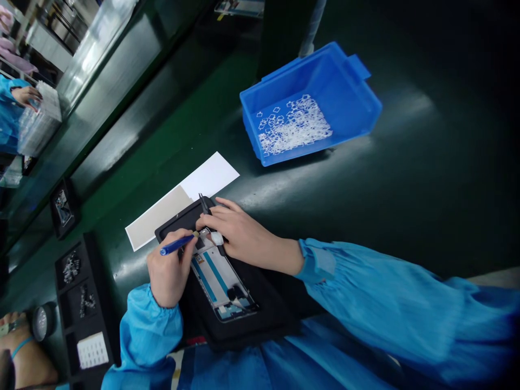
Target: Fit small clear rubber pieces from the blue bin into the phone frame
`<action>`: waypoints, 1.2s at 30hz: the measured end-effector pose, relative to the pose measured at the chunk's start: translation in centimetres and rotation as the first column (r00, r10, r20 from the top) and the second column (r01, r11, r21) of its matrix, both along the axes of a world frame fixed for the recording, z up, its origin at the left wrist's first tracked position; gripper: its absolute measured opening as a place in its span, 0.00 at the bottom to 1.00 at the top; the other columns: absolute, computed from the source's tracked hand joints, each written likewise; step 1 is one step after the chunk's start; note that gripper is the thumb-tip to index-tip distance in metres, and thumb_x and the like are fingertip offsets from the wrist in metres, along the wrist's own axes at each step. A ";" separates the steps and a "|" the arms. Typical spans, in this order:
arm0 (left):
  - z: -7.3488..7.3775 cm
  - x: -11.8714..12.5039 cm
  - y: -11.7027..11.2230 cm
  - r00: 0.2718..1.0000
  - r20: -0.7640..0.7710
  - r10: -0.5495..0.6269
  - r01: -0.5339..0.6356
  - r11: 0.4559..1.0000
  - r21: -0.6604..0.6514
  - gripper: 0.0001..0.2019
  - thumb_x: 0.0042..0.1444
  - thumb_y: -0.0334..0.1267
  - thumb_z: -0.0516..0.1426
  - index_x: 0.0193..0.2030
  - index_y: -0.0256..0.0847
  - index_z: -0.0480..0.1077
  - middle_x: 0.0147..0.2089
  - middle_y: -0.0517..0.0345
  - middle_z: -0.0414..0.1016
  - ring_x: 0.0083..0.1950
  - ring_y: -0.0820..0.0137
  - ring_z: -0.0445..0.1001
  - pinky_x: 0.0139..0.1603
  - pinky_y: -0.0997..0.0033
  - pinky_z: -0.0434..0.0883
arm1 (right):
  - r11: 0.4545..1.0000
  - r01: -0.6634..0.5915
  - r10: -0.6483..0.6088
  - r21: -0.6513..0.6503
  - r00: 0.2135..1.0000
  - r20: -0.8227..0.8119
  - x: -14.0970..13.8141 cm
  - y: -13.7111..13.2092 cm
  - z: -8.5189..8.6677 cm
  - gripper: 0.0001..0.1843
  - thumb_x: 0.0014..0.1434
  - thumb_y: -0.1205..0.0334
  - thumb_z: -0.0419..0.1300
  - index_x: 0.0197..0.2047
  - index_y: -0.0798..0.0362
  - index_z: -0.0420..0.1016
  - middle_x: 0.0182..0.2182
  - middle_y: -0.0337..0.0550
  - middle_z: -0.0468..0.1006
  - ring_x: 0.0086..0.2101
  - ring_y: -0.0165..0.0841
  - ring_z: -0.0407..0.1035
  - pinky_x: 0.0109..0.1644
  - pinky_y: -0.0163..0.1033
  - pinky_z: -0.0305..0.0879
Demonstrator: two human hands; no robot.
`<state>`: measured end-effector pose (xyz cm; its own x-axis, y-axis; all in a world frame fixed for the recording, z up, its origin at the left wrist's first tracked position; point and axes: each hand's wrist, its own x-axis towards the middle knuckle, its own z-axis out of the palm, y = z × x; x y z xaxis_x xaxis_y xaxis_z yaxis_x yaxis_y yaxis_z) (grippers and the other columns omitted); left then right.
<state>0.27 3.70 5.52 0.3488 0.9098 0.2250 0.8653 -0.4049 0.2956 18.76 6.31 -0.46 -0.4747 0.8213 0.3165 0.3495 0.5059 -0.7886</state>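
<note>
A phone frame [221, 281] lies in a black holder [244, 319] near the table's front edge. My left hand [168, 271] is closed around a blue-handled tool [177, 245], whose tip touches the upper end of the phone frame. My right hand [239, 233] is closed on black tweezers [203, 204] and rests on the holder's upper end, fingers pressed by a small white piece [216, 238]. Both sleeves are blue.
A blue bin [349, 103] with several small white parts stands at the back. A white and grey sheet [182, 197] lies behind the holder. A black compartment tray [83, 303] sits at the left. Another person's hand [26, 96] shows far left.
</note>
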 end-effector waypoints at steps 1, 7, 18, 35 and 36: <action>-0.1 0.1 0.0 1.000 -0.008 -0.005 0.005 1.000 0.006 0.06 0.64 0.38 0.57 0.44 0.42 0.72 0.40 0.56 0.80 0.38 0.69 0.80 0.39 0.74 0.74 | 1.000 -0.001 0.001 0.003 1.000 0.007 0.0 0.0 0.0 0.21 0.53 0.82 0.52 0.45 0.52 0.69 0.38 0.43 0.75 0.44 0.39 0.70 0.66 0.58 0.50; -0.4 0.0 -0.2 0.999 0.040 -0.009 0.010 1.000 -0.026 0.06 0.64 0.37 0.56 0.45 0.43 0.73 0.40 0.56 0.80 0.39 0.69 0.80 0.41 0.73 0.74 | 1.000 -0.004 0.004 0.006 1.000 0.010 0.0 0.1 -0.1 0.25 0.48 0.84 0.51 0.45 0.52 0.69 0.40 0.44 0.75 0.45 0.40 0.70 0.67 0.58 0.49; -1.2 -0.1 0.1 0.984 0.157 0.079 -0.062 0.992 -0.109 0.06 0.62 0.40 0.58 0.42 0.43 0.74 0.40 0.55 0.80 0.40 0.67 0.80 0.40 0.72 0.75 | 1.000 0.023 -0.022 0.020 0.999 -0.043 -0.3 0.0 -0.4 0.15 0.57 0.78 0.53 0.43 0.51 0.67 0.36 0.42 0.73 0.42 0.39 0.70 0.66 0.56 0.52; -2.7 -2.1 -3.7 0.956 -0.292 -0.044 0.073 0.993 0.091 0.18 0.61 0.30 0.55 0.56 0.46 0.71 0.32 0.61 0.68 0.28 0.73 0.68 0.28 0.74 0.65 | 1.000 0.021 -0.024 -0.014 0.975 -0.222 -0.4 0.1 -0.5 0.10 0.68 0.69 0.49 0.45 0.49 0.69 0.34 0.39 0.79 0.37 0.36 0.74 0.64 0.57 0.54; -3.0 -2.0 -3.7 0.935 -0.353 -0.039 0.075 0.993 0.089 0.19 0.60 0.30 0.56 0.58 0.47 0.70 0.32 0.62 0.67 0.28 0.73 0.68 0.28 0.74 0.65 | 0.998 0.049 -0.055 -0.029 0.966 -0.252 -0.3 0.1 -0.4 0.10 0.69 0.67 0.48 0.47 0.49 0.69 0.34 0.39 0.80 0.38 0.36 0.74 0.64 0.56 0.55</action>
<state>-1.69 -0.02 2.52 0.4725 0.8653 0.1676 0.8811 -0.4682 -0.0665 18.45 6.42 -0.86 -0.3386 0.8509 0.4016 0.1631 0.4735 -0.8656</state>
